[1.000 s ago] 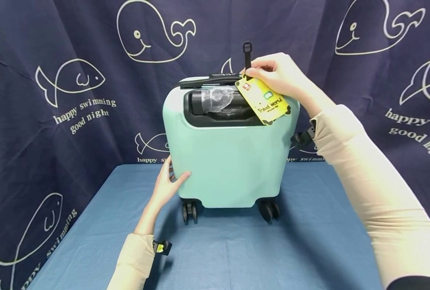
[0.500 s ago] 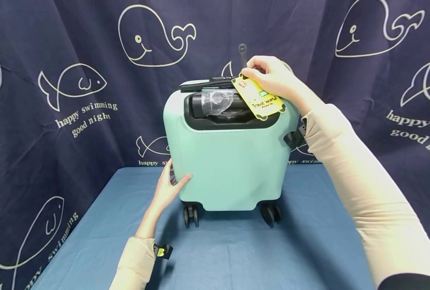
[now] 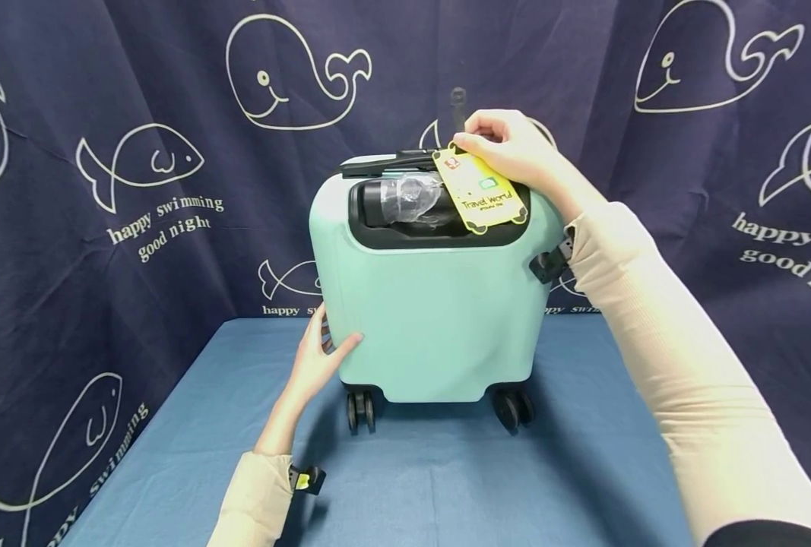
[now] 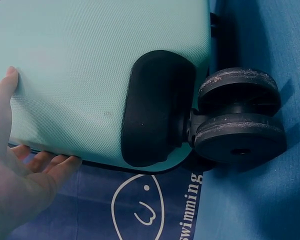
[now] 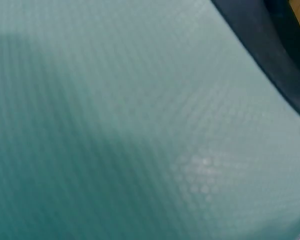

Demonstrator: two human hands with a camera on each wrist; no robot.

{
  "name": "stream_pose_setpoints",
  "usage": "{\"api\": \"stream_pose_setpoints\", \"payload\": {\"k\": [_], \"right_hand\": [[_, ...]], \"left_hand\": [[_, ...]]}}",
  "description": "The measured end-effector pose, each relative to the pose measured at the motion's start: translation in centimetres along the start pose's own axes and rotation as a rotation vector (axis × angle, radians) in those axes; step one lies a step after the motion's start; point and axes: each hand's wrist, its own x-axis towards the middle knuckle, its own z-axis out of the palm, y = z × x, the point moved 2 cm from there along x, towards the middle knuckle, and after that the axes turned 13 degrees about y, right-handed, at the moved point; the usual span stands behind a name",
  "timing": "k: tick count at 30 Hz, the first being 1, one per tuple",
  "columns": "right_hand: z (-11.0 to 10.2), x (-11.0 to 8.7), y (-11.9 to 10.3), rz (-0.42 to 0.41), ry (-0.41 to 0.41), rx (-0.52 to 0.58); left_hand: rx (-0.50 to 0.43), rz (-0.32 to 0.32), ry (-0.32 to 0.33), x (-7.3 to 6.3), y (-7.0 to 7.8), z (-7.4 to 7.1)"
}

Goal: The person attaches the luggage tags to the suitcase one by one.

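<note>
A mint-green suitcase point(image 3: 432, 319) stands upright on its black wheels point(image 3: 511, 409) at the center of a bench point(image 3: 405, 486) spread with blue cloth, a person's hands on either side. At the suitcase's 1 o'clock, the right hand point(image 3: 514, 148) has its thumb and bent fingers pinched together at the top end of a yellow luggage tag point(image 3: 480, 190) printed "Travel World," which hangs slanting across a black recess point(image 3: 419, 240). A strap point(image 3: 458, 108), blurred and faint, rises toward 12 o'clock just beyond the fingertips. At the suitcase's 8 o'clock, the left hand point(image 3: 312, 357) is spread wide, thumb laid on the front face and fingers against the side near the bottom corner. Crinkled see-through film point(image 3: 410, 199) sits in the recess toward 11 o'clock, beneath a black handle point(image 3: 378, 165). The left wrist view shows one twin wheel at 3 o'clock; the right wrist view is filled by blurred mint shell, with black trim point(image 5: 262, 55) at 2 o'clock. Behind, a navy curtain point(image 3: 412, 45) carries white outlines of whales and fish and the words "happy swimming good night."
</note>
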Motion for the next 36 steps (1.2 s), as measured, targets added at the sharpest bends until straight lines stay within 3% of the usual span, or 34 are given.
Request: {"api": "stream_pose_setpoints", "payload": {"k": [13, 21, 28, 32, 36], "right_hand": [[0.1, -0.5, 0.4, 0.069, -0.037, 0.072], [0.6, -0.4, -0.1, 0.08, -0.045, 0.072], [0.7, -0.3, 0.0, 0.092, -0.049, 0.07], [0.3, -0.1, 0.0, 0.1, -0.042, 0.063], [0.2, 0.0, 0.1, 0.094, -0.043, 0.067]], "left_hand": [[0.004, -0.03, -0.003, -0.6, -0.3, 0.3], [0.012, -0.012, -0.009, -0.5, -0.5, -0.5], [-0.034, 0.13, 0.169, 0.3, 1.2, -1.3], [-0.078, 0.21, 0.218, 1.1, 3.3, -1.4], [-0.106, 0.239, 0.264, 1.7, 5.1, -1.9]]}}
